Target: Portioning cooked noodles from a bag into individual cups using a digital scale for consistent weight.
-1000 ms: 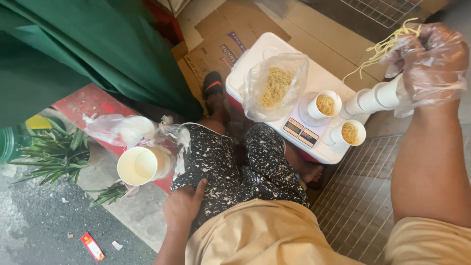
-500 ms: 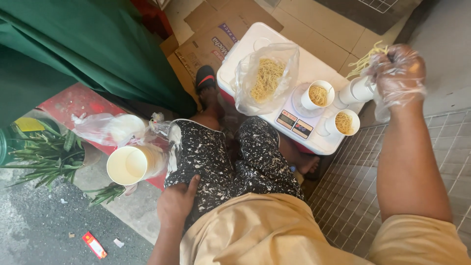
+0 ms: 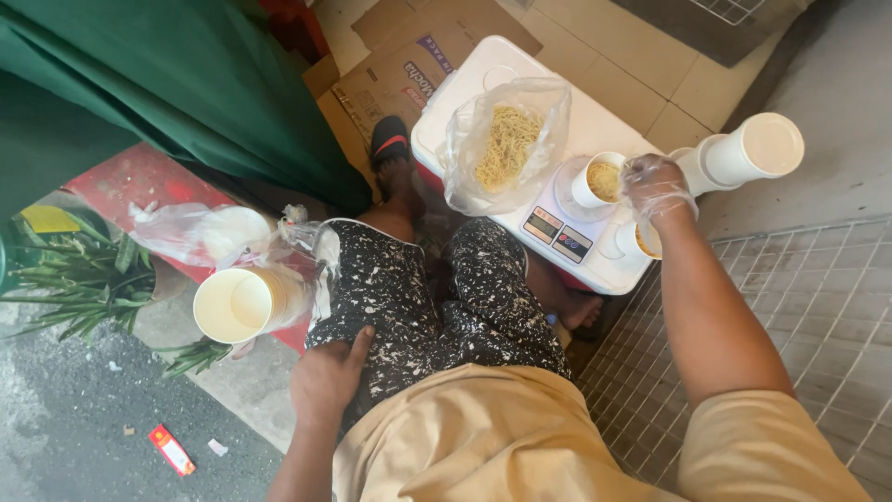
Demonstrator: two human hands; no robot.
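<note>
White paper cup upright on scale, mouth up, gloved right hand pinching noodles at rim

Street-side clutter beside the seat

A dark green tarpaulin drapes over flattened brown cardboard; a spiky green potted plant stands beside a sideways stack of cream paper cups, near a crumpled clear plastic bag, with a small red packet on the asphalt.

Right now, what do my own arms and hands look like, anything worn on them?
The right hand wears a thin, clear, crinkled plastic glove that ends near the wrist; the forearm above it is bare. The left hand has no glove, its fingers uncovered. Both arms are bare below short tan sleeves.
</note>
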